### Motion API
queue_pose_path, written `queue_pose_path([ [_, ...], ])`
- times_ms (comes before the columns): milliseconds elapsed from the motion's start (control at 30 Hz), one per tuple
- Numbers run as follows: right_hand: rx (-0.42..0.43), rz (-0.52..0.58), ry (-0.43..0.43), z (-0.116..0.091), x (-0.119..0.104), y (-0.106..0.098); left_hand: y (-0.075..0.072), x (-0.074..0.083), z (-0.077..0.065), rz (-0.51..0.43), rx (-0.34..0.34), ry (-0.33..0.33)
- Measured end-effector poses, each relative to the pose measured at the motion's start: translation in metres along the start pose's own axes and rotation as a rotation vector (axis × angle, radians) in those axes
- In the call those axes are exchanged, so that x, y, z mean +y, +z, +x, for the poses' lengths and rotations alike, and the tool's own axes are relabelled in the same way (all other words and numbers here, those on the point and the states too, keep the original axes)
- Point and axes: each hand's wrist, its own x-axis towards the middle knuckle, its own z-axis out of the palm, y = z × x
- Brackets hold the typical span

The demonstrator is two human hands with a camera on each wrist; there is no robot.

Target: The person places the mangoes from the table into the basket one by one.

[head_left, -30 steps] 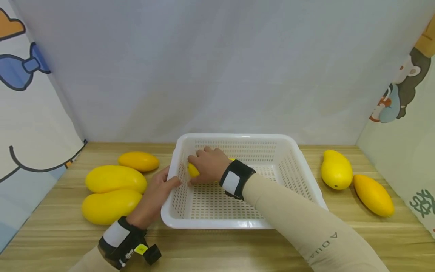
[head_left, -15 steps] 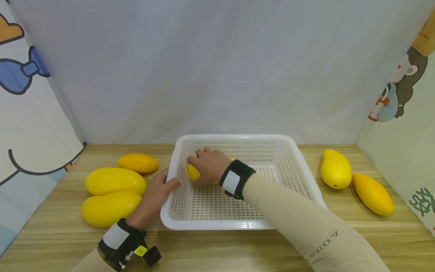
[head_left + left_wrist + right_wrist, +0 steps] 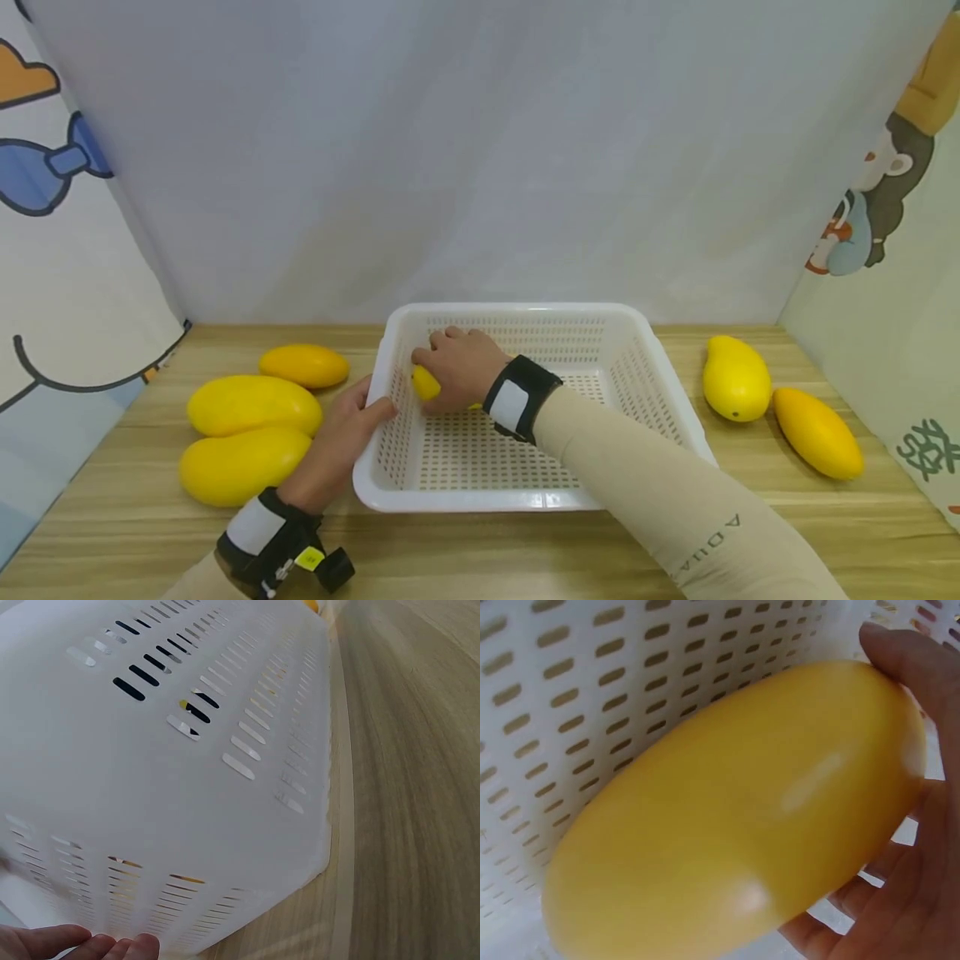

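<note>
In the head view a white plastic basket (image 3: 510,487) with slotted walls stands on the wooden table. My right hand (image 3: 465,367) reaches into its left part and grips a yellow mango (image 3: 426,382), mostly hidden under the palm. The right wrist view shows this mango (image 3: 727,817) large and smooth against the basket's perforated surface, thumb on one side and fingers curled round the other. My left hand (image 3: 345,437) holds the basket's left rim, with the thumb over the edge. Its fingertips (image 3: 97,946) press on the outer wall in the left wrist view.
Left of the basket lie an orange-yellow mango (image 3: 303,365) and two larger yellow mangoes, one behind (image 3: 255,405) the other (image 3: 243,465). To its right are a yellow mango (image 3: 737,377) and an orange-yellow mango (image 3: 817,433). A pale curtain (image 3: 480,167) hangs behind the table.
Everything sits slightly lower in the head view than before. Both hands keep their places, the left on the basket rim and the right on the mango.
</note>
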Motion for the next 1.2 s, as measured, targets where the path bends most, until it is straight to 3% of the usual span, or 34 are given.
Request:
queue_pose_path([
  [333, 0.034, 0.004, 0.006, 0.001, 0.002, -0.002, 0.000, -0.001, 0.000, -0.005, -0.002, -0.011],
  [733, 0.078, 0.031, 0.056, -0.006, 0.010, -0.022, 0.001, 0.000, -0.001, -0.014, -0.012, -0.001],
  [1200, 0.231, 0.036, 0.075, -0.028, 0.021, -0.048, 0.000, 0.000, 0.001, -0.007, 0.003, -0.009],
])
